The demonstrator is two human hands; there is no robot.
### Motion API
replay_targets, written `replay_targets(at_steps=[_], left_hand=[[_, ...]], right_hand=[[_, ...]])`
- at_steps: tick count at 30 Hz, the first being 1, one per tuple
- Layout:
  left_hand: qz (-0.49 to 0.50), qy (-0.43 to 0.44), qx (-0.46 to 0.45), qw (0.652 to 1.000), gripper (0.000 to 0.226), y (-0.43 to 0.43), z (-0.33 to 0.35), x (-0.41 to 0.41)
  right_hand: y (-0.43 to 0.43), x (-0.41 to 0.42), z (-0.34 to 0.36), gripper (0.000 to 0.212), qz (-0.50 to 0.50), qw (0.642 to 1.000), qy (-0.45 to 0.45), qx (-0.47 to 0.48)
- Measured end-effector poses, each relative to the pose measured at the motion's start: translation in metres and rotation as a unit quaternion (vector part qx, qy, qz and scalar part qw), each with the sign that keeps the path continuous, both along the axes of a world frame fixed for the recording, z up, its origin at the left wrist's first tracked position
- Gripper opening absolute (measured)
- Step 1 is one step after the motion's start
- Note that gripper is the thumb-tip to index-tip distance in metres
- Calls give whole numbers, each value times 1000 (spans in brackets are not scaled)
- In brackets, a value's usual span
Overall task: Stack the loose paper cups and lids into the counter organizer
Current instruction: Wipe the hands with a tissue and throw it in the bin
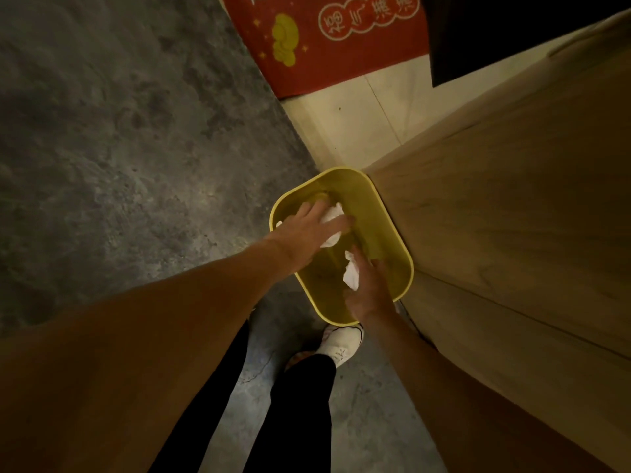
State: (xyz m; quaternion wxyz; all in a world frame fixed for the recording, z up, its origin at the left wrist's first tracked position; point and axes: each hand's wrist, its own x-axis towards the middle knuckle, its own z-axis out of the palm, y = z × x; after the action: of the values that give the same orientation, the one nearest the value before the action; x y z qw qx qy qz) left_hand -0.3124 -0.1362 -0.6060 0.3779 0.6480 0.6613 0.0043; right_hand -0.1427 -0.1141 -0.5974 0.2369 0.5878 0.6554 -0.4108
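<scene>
A: Looking straight down now, both arms reaching over a yellow bin (pixel 392 233) on the grey concrete floor (pixel 119 148).

B: The bin's an oblong with rounded ends, long axis running from upper left to lower right, set right against the wooden cabinet (pixel 512 216).

A: Left hand (pixel 307 233) is over the far end, fingers spread flat, palm down on a crumpled white paper (pixel 332 221). Gripping or just resting, I can't tell.

B: And the right hand (pixel 370 291) is at the near end, fingers loosely spread, touching a second white wad (pixel 351 274). No clear pinch that I can see there.

A: Both wads sit inside the bin, apart from each other, one per hand. Too crumpled and dim to tell whether they're cups, lids or tissue.

B: Below, a white shoe (pixel 343 343) just beside the bin's near rim, black trousers (pixel 300 404) above it in frame. Red doormat (pixel 324 46) with yellow print lies well beyond, at the top.
</scene>
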Motion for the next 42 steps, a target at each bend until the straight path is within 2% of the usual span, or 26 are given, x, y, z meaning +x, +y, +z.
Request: replay_targets(at_steps=[3,5,9,12,17,21,25,28,34,39,42], left_hand=[[-39,56,-100,993,110,-6,3,0],[-65,104,-128,984,110,-13,8,-2],[-111,160,-122,973,96,-28,31,-15],[-109,188,-137,967,88,-35,69,-23],[-80,151,-124,977,56,-48,184,-30],[-56,68,-107,990,47,-73,298,-33],[-40,25,-95,994,42,-105,403,-29],[-50,11,-73,996,39,-120,474,-5],[-81,24,-20,996,35,-123,539,69],[-172,-12,12,985,31,-93,571,172],[-232,-4,71,970,38,-76,591,248]], right_hand=[[-1,5,4,110,44,999,-20,-12],[-1,12,13,112,63,998,-13,-5],[0,22,48,94,160,986,-48,-18],[-1,19,92,79,162,985,-59,-17],[-10,-2,211,51,84,996,29,-14],[-37,9,323,36,31,989,136,57],[-82,53,418,34,-44,980,176,81],[-127,107,482,35,-116,975,164,99],[-203,235,529,36,-254,954,123,98],[-244,339,558,37,-363,913,101,160],[-264,397,570,39,-421,886,84,174]])
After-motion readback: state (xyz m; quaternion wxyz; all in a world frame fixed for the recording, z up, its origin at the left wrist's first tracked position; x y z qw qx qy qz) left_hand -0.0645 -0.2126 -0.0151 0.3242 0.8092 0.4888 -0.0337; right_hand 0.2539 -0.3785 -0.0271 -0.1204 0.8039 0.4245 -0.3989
